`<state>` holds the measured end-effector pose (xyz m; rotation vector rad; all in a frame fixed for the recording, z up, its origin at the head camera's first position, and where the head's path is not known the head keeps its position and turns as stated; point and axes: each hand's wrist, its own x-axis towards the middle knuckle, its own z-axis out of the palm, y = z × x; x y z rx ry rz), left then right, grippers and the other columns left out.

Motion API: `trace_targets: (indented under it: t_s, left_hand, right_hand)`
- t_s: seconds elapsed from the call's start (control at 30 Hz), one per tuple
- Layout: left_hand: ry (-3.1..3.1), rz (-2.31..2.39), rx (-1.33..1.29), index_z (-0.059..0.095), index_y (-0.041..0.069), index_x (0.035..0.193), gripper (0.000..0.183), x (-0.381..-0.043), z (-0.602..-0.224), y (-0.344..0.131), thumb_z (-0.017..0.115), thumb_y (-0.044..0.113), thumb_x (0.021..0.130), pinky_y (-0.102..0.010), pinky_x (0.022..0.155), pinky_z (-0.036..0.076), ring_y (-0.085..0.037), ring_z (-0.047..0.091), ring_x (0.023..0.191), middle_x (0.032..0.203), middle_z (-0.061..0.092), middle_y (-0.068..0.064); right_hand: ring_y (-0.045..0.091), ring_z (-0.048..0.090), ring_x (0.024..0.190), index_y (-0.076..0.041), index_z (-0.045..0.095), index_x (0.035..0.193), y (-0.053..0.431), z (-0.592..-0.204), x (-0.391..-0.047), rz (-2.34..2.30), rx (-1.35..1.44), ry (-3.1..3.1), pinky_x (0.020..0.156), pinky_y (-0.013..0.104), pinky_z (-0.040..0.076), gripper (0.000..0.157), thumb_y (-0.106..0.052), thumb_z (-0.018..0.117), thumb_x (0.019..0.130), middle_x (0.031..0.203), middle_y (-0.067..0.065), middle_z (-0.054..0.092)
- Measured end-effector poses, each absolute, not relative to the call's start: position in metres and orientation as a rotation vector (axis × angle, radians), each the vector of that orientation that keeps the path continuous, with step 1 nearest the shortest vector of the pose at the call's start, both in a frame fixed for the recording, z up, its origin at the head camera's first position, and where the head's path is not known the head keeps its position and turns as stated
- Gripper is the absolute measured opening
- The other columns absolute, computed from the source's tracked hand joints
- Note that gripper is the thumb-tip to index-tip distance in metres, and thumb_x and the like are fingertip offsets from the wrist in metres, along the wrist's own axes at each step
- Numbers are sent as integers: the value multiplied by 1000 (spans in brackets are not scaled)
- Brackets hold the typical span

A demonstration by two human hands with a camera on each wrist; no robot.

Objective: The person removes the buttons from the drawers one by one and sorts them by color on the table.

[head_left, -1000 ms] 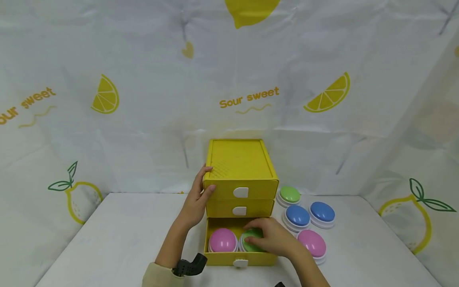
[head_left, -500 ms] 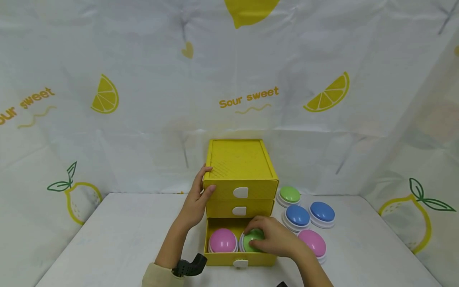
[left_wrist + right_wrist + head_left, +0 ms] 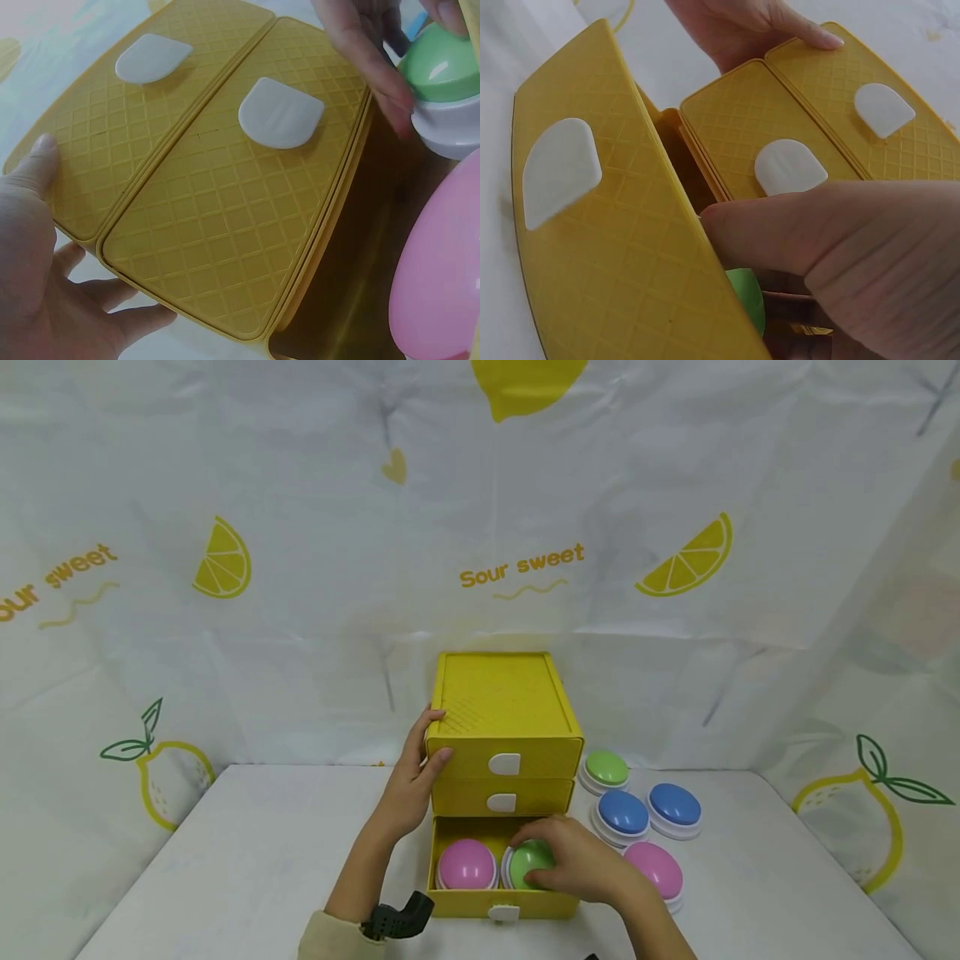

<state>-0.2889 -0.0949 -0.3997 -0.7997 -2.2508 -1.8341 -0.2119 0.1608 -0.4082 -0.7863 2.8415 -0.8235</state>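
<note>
A yellow drawer cabinet (image 3: 495, 693) with white tabs stands on the table, its bottom drawer (image 3: 465, 904) pulled out. Inside that drawer, a pink dome button (image 3: 467, 864) on a white base sits at the left. Beside it is a green dome button (image 3: 531, 860), also white-based. My right hand (image 3: 581, 860) reaches in from the right and grips the green button, thumb at its near side and fingers over the far side. My left hand (image 3: 405, 789) holds the cabinet's left side, thumb on the front of the top drawer (image 3: 82, 165) and fingers along the side wall.
To the right of the cabinet lie several more dome buttons: a green one (image 3: 607, 767), two blue ones (image 3: 623, 811) (image 3: 675, 803) and a pink one (image 3: 654, 869) close to my right forearm. A white sheet with lemon prints (image 3: 337, 527) hangs behind the table (image 3: 247, 860).
My right thumb has slid down and to the right along the green button, so more of its dome shows. The left hand and the other buttons have stayed in place.
</note>
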Motion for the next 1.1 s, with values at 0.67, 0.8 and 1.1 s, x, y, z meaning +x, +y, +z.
trace_targets:
  t_s: [0.67, 0.8, 1.1]
  left_hand:
    - [-2251, -1836, -794, 28, 34, 151, 48, -289, -399, -95, 48, 28, 108, -62, 123, 23, -33, 17, 158, 172, 5, -1]
    - [-2249, -1838, -792, 28, 33, 151, 48, -289, -399, -95, 48, 27, 108, -62, 123, 23, -33, 16, 158, 172, 5, -1]
    - [-2237, -1837, -809, 27, 34, 152, 49, -289, -400, -95, 48, 27, 108, -64, 122, 22, -34, 15, 158, 172, 4, -2]
  right_hand:
    - [13, 61, 103, -24, 73, 107, 165, -406, -211, -870, -808, 2900, 88, 31, 54, 36, -28, 88, 74, 111, -11, 69]
    - [10, 59, 98, -24, 74, 110, 168, -406, -212, -923, -746, 2858, 82, 27, 52, 39, -35, 88, 75, 108, -11, 71]
    - [7, 59, 93, -23, 74, 113, 168, -410, -213, -1024, -688, 2799, 80, 25, 52, 37, -39, 84, 81, 108, -10, 72]
